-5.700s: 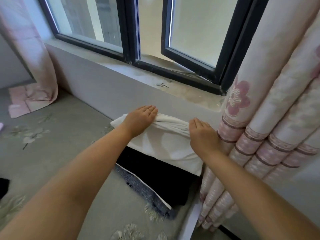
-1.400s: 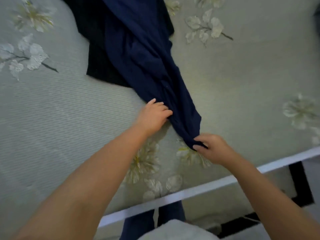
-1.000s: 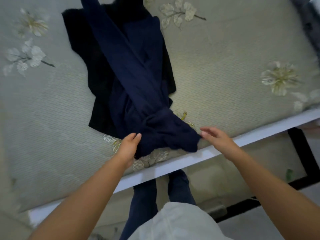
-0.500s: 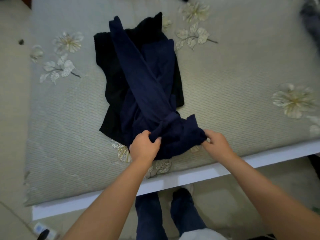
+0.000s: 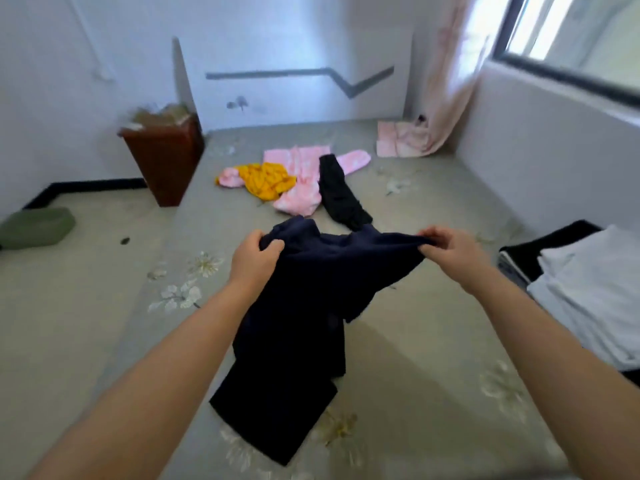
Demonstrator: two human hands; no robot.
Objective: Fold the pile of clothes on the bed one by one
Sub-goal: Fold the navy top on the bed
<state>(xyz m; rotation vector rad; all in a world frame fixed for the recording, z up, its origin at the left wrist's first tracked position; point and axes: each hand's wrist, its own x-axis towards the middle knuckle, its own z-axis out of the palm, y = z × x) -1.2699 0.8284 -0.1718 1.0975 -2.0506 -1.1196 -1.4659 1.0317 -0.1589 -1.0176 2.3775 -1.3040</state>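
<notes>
The left hand (image 5: 254, 259) and right hand (image 5: 446, 251) each grip the navy garment (image 5: 304, 323), fingers curled on its top edge, its hem draping toward six o'clock.

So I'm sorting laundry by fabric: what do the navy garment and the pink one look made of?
Navy garment: soft matte knit, likely cotton; it drapes limply from both hands. Pink garment: looks thicker and fuzzy, perhaps fleece, though too far away to be sure.

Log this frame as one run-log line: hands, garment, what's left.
left hand: grips navy garment | right hand: pinches its top edge | garment: lifted, lower end on bed | unfolded: pink, yellow, black clothes | folded stack at right
</notes>
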